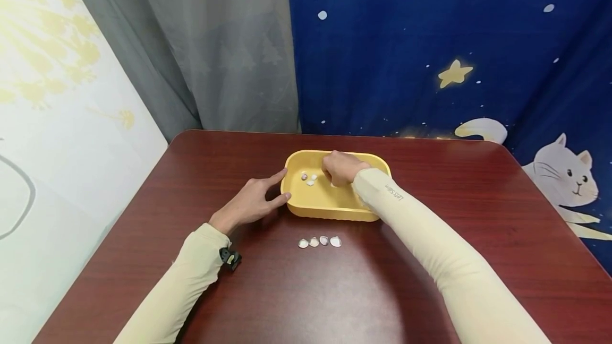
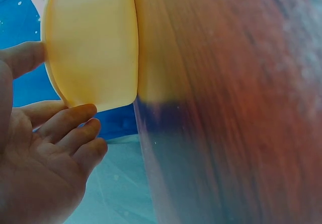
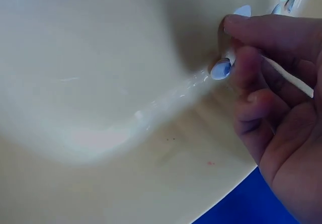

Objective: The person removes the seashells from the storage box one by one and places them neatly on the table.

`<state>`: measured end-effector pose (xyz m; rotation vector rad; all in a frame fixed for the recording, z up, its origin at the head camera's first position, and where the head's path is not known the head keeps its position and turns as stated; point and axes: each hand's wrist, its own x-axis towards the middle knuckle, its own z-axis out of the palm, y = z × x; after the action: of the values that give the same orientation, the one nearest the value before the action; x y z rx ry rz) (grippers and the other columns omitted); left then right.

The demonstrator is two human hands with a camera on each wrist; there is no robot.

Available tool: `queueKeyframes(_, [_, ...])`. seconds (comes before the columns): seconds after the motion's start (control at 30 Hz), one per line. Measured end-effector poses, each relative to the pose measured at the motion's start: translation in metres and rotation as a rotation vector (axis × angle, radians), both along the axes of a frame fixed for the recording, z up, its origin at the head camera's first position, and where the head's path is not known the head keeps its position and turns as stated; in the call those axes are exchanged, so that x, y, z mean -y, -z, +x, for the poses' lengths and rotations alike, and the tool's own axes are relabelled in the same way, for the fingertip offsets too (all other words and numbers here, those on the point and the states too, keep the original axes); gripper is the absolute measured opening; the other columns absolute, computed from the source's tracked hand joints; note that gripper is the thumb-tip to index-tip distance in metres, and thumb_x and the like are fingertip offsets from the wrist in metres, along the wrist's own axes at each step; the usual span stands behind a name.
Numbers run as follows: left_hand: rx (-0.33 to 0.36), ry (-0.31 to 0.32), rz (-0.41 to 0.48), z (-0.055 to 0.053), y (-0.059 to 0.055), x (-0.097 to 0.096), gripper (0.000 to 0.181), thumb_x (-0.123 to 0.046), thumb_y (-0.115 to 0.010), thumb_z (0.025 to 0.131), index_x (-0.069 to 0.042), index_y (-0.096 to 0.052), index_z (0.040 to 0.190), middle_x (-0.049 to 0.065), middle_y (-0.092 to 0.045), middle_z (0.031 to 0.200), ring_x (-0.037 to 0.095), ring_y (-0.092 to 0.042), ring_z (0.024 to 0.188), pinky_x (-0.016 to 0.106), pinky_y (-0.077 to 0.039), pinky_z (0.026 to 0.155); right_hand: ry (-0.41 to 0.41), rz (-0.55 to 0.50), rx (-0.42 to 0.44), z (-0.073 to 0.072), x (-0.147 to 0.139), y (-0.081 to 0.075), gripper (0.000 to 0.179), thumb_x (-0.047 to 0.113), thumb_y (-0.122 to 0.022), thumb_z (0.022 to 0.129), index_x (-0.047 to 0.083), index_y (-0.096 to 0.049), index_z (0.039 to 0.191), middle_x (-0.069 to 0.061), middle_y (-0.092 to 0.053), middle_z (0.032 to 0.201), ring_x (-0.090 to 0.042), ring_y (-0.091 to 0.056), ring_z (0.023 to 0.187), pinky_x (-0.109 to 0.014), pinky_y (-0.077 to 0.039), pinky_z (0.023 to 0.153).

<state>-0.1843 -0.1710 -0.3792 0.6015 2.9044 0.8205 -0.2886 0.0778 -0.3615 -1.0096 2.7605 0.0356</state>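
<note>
My right hand point(image 1: 343, 168) reaches down into a yellow plastic tub point(image 1: 330, 213). In the right wrist view its thumb and forefinger come together at the tub floor, pinching at a small pale seashell, mostly hidden by the fingertips. One seashell point(image 3: 220, 69) lies just below these fingertips, and another point(image 3: 243, 10) shows above the thumb. My left hand point(image 1: 249, 200) rests at the tub's left end, fingers fairly straight, thumb and forefinger touching the rim and wall. Inside the tub, left of my right hand, lies a cluster of small shells point(image 1: 311, 183).
Several flat, pale shells point(image 1: 324, 240) lie in a row on the dark red table point(image 1: 277, 291), in front of the tub. Behind the table hang a grey curtain point(image 1: 229, 41) and a blue curtain point(image 1: 382, 68). A white patterned surface point(image 1: 62, 137) stands at the left.
</note>
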Motion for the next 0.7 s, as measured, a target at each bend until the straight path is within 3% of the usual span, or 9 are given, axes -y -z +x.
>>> queueKeyframes(0.3, [0.0,0.004,0.004,-0.0011,0.0008,0.0008,0.071,-0.051,-0.058,0.098,-0.019,-0.035,0.158,0.009,-0.049,0.155,0.024,-0.052,0.139,0.048,-0.044,0.115,0.015,0.02,0.034,-0.0019,-0.0039,-0.006,0.015,0.009,-0.078,0.072,0.018,-0.069,0.065,0.004,-0.065,0.07,-0.015,-0.057,0.071,-0.023,-0.042,0.054])
queueKeyframes(0.5, [-0.009,0.0,0.004,-0.0009,0.0009,0.0014,0.071,-0.052,-0.057,0.098,-0.02,-0.035,0.158,0.01,-0.05,0.153,0.023,-0.055,0.136,0.047,-0.045,0.114,-0.019,0.04,-0.013,0.0023,0.0013,-0.0051,0.018,0.003,-0.073,0.071,0.017,-0.066,0.062,0.003,-0.064,0.068,-0.016,-0.057,0.071,-0.025,-0.043,0.056])
queueKeyframes(0.7, [-0.004,0.001,0.0,-0.0015,0.003,0.0014,0.071,-0.052,-0.057,0.098,-0.019,-0.035,0.158,0.009,-0.05,0.154,0.023,-0.054,0.137,0.047,-0.045,0.114,0.003,0.051,0.017,0.0044,0.0026,-0.0043,0.022,-0.003,-0.066,0.071,0.017,-0.061,0.064,0.004,-0.056,0.066,-0.014,-0.052,0.067,-0.024,-0.037,0.053])
